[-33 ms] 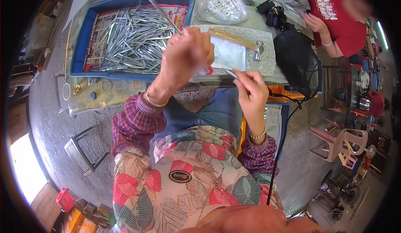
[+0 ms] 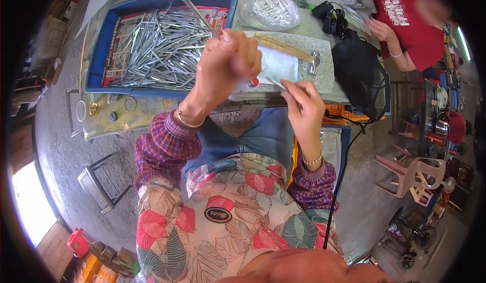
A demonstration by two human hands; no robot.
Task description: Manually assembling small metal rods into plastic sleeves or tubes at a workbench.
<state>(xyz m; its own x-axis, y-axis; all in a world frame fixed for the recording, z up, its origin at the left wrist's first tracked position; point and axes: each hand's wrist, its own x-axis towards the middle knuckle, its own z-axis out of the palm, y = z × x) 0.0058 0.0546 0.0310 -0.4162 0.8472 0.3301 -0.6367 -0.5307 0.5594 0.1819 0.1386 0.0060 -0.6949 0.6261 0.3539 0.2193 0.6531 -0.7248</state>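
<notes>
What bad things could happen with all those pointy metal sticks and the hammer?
The left hand holds a long metal rod angled up over the blue tray; its tip could poke someone leaning in. The right hand pinches a thin metal piece, which might prick a finger or slip. The hammer lies close to both hands, so an elbow could knock it off the stone slab.

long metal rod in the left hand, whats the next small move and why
Probably bring the two hands together. The left hand grips a long thin silver metal rod angled up over the blue plastic tray of metal rods, while the right hand pinches a small thin metal piece beside it, above the grey stone slab. The two parts are close but apart.
</notes>
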